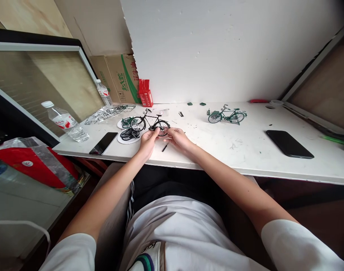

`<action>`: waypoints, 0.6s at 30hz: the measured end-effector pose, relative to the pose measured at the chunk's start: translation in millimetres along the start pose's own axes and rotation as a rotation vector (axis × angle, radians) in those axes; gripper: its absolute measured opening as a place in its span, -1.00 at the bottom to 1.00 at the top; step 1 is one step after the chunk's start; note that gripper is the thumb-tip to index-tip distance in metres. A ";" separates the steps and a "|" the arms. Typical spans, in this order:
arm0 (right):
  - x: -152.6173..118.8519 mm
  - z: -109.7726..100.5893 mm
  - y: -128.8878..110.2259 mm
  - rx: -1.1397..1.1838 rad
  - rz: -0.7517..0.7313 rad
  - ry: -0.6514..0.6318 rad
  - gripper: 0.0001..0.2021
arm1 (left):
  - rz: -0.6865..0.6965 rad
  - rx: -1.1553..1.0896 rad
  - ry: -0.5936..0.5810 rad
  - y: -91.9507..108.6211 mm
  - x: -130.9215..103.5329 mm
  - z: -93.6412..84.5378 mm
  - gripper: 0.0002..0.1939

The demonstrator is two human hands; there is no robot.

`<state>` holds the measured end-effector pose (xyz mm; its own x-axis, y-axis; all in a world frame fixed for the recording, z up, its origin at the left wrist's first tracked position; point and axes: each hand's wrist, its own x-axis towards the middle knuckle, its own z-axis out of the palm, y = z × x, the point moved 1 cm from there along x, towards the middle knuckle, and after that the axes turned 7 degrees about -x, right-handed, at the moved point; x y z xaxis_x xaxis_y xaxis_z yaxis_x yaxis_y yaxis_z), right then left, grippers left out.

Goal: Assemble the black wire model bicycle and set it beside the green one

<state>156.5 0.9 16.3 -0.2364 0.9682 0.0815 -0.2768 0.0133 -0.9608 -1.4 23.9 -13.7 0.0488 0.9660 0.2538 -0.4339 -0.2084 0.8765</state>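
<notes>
A black model bicycle [151,121] is held upright just over the white table, its front wheel to the left. My left hand [148,142] pinches it low, near the pedals and rear wheel. My right hand [178,138] has its fingers closed at the rear wheel; whether they grip the wheel or a small part there is hard to make out. Below my hands lies a short black stick [165,147]. To the left, black bicycle parts [129,134] rest on one white round dish, and green parts [127,122] on another behind it.
A finished-looking green model bicycle [227,115] stands at the right. Phones lie at left [104,143] and right [289,143]. Water bottles [66,122], a red box [146,93] and a carton [115,78] line the left. The table's front edge [177,165] runs close below my hands.
</notes>
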 end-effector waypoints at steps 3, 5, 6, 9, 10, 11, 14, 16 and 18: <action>-1.5 1.0 -0.8 -0.019 0.007 0.010 -0.88 | 0.013 0.035 -0.011 -1.1 -0.1 -0.9 -0.52; -1.5 0.7 -0.5 -0.025 0.002 0.012 -0.87 | 0.017 0.041 -0.008 -2.1 -0.2 -1.7 -0.51; -1.1 0.3 0.0 -0.024 -0.003 0.010 -0.87 | 0.019 0.038 -0.006 -2.4 -0.4 -2.0 -0.52; 1.4 -1.8 3.2 -0.006 -0.016 -0.002 -0.88 | 0.011 0.014 -0.010 -2.5 -0.8 -2.2 -0.55; 2.4 -2.5 4.6 0.001 -0.017 -0.004 -0.89 | 0.007 0.006 -0.014 -2.2 -0.9 -2.1 -0.57; 3.4 -3.2 5.9 0.004 -0.019 -0.006 -0.89 | 0.004 0.001 -0.016 -1.7 -1.1 -1.8 -0.58; 5.3 -4.1 8.8 -0.005 -0.027 -0.017 -0.86 | -0.002 0.003 -0.011 -0.1 -1.7 -0.8 -0.60; 5.5 -3.9 9.6 -0.014 -0.029 -0.022 -0.83 | -0.001 0.000 -0.003 0.7 -2.0 -0.1 -0.60; 5.4 -3.6 10.0 -0.019 -0.021 -0.023 -0.81 | -0.003 -0.009 0.001 1.3 -2.3 0.2 -0.60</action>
<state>155.8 7.2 6.2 -0.2521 0.9617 0.1081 -0.2640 0.0391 -0.9637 -1.9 21.4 -13.1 0.0493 0.9667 0.2512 -0.4419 -0.2044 0.8735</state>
